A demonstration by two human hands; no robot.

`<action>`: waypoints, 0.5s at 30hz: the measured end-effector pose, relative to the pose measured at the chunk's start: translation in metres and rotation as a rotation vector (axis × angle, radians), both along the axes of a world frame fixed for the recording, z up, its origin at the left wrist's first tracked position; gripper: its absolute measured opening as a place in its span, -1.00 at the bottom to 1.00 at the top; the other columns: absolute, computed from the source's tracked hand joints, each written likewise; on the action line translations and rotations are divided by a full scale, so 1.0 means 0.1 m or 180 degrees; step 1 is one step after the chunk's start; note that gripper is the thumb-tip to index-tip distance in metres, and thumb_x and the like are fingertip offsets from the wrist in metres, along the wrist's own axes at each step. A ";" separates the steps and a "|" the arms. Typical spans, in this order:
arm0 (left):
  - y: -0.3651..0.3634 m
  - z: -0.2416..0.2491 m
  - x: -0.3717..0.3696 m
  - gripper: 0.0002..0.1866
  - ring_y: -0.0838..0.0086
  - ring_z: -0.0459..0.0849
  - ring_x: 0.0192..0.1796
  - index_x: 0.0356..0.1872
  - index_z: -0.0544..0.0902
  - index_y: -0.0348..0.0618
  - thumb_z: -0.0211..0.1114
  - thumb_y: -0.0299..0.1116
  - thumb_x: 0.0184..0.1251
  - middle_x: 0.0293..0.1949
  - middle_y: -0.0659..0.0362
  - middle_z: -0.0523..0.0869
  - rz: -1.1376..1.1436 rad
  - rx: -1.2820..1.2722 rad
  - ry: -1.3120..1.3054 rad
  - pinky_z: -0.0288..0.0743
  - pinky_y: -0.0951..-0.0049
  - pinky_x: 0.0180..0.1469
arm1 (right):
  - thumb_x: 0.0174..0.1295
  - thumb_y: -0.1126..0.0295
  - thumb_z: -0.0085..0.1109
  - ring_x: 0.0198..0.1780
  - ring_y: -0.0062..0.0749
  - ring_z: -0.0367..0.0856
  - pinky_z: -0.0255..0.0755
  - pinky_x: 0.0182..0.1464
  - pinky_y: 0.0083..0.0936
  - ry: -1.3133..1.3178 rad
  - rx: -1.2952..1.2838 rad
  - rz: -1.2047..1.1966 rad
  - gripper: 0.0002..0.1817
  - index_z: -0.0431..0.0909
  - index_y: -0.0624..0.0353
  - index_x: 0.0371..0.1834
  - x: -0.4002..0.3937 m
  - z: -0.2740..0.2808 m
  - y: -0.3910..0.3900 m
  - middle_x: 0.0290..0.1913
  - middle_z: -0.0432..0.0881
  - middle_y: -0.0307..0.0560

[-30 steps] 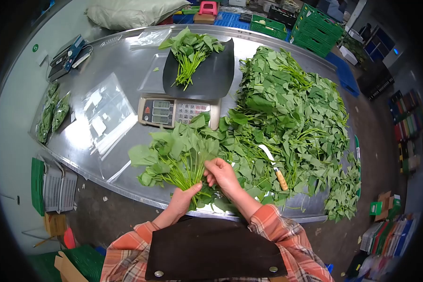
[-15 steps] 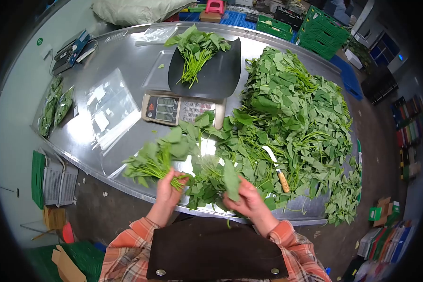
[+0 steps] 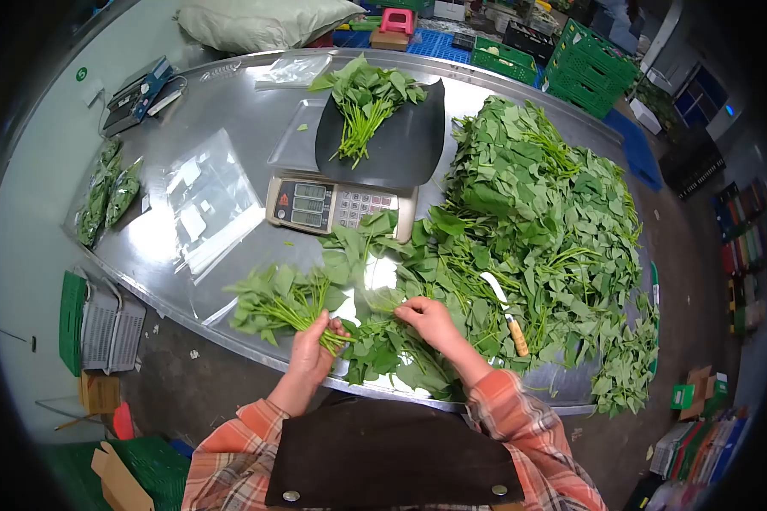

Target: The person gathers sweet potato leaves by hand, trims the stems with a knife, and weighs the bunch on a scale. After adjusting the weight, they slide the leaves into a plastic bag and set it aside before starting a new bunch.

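My left hand (image 3: 314,347) is closed around the cut ends of a bunch of leafy green stems (image 3: 273,308), whose leaves point away to the left. To its right, my right hand (image 3: 428,324) pinches a thin leafy stem (image 3: 385,300), blurred and partly lost against the greens. Loose leafy greens (image 3: 383,349) lie on the table under and between both hands. A big heap of the same greens (image 3: 528,196) rises on the right. On it rests a curved knife with a wooden handle (image 3: 517,336), apart from my right hand.
Beyond my hands stands a digital scale (image 3: 302,204), its dark tray (image 3: 409,145) bearing another bunch (image 3: 362,111). Clear plastic bags (image 3: 217,200) and packed greens (image 3: 102,187) lie at left on the metal table (image 3: 256,94). Green crates (image 3: 588,68) are stacked behind.
My right hand has moved forward and slightly left, away from the near edge; the broad leaf at its fingers no longer shows there. My left hand still holds its bunch, slightly shifted.
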State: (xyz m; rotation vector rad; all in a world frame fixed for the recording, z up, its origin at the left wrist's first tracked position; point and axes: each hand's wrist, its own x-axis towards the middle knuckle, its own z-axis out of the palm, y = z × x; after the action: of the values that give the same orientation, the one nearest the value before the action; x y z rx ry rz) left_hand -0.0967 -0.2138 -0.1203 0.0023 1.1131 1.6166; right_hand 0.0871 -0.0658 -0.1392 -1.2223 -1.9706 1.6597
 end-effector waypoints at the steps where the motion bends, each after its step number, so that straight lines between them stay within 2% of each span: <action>1: -0.01 0.01 0.06 -0.79 0.44 0.56 -0.30 -0.30 0.50 -0.18 0.17 -0.23 0.36 -0.39 0.18 0.58 0.0017 -0.0130 0.0054 0.47 0.35 -0.16 | 0.14 0.26 0.25 -0.27 -0.30 0.55 0.40 -0.17 -0.39 0.0203 0.0085 0.0048 -0.76 0.65 0.23 -0.31 0.01 0.06 -0.01 -0.36 0.61 -0.06; 3: 0.01 0.00 0.19 -0.81 0.46 0.54 -0.27 -0.20 0.51 -0.21 0.18 -0.29 0.35 -0.32 0.17 0.59 -0.0048 0.0110 0.0020 0.47 0.36 -0.13 | 0.15 0.31 0.26 -0.31 -0.43 0.51 0.39 -0.17 -0.50 0.0599 0.0234 0.0127 -0.80 0.66 0.22 -0.30 0.02 0.35 -0.12 -0.38 0.61 -0.14; 4: 0.05 0.03 0.27 -0.81 0.47 0.54 -0.26 -0.17 0.51 -0.22 0.18 -0.31 0.35 -0.30 0.17 0.60 -0.0100 0.0241 -0.0013 0.47 0.35 -0.12 | 0.16 0.32 0.25 -0.28 -0.47 0.48 0.37 -0.14 -0.53 0.0405 0.0585 0.0275 -0.83 0.66 0.20 -0.31 0.03 0.34 -0.18 -0.38 0.62 -0.15; 5: 0.08 0.05 0.34 -0.81 0.47 0.53 -0.25 -0.14 0.51 -0.22 0.18 -0.34 0.35 -0.28 0.17 0.60 -0.0157 0.0374 -0.0044 0.46 0.35 -0.12 | 0.18 0.33 0.24 -0.24 -0.48 0.47 0.36 -0.12 -0.54 0.0455 0.0643 0.0572 -0.83 0.66 0.19 -0.29 0.03 0.46 -0.23 -0.39 0.63 -0.18; 7: 0.13 0.11 0.42 -0.78 0.48 0.54 -0.18 -0.06 0.50 -0.25 0.18 -0.38 0.35 -0.21 0.15 0.60 -0.0083 0.0521 -0.0106 0.46 0.36 -0.08 | 0.18 0.34 0.23 -0.27 -0.47 0.50 0.37 -0.15 -0.54 0.0322 0.0539 0.0428 -0.84 0.65 0.19 -0.28 0.05 0.31 -0.30 -0.38 0.64 -0.19; 10: 0.18 0.14 0.46 -0.76 0.47 0.55 -0.13 -0.04 0.49 -0.27 0.19 -0.41 0.33 -0.18 0.13 0.61 -0.0156 0.0439 -0.0032 0.46 0.38 -0.05 | 0.20 0.35 0.21 -0.32 -0.48 0.52 0.38 -0.20 -0.57 0.0056 0.1062 0.0289 -0.85 0.65 0.18 -0.29 0.08 0.42 -0.37 -0.38 0.65 -0.19; 13: 0.21 0.12 0.46 -0.75 0.44 0.58 -0.12 -0.05 0.50 -0.28 0.21 -0.45 0.29 -0.20 0.11 0.63 -0.0408 0.0340 0.0106 0.47 0.38 -0.04 | 0.26 0.34 0.13 -0.38 -0.47 0.54 0.42 -0.23 -0.57 0.0093 0.0600 0.0218 -0.83 0.62 0.22 -0.30 0.06 0.45 -0.47 -0.37 0.65 -0.15; 15: 0.22 0.14 0.45 -0.77 0.43 0.60 -0.14 -0.08 0.51 -0.28 0.22 -0.48 0.25 -0.22 0.10 0.64 -0.0539 0.0373 0.0123 0.47 0.38 -0.04 | 0.31 0.32 0.06 -0.39 -0.47 0.56 0.43 -0.23 -0.57 0.0955 -0.0102 -0.0716 -0.79 0.58 0.24 -0.28 0.02 0.21 -0.50 -0.36 0.66 -0.13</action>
State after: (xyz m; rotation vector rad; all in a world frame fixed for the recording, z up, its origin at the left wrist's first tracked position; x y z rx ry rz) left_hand -0.0521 -0.1920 -0.1060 0.2005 1.0179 1.5325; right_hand 0.0889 -0.1162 -0.1185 -1.0864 -1.5745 1.6545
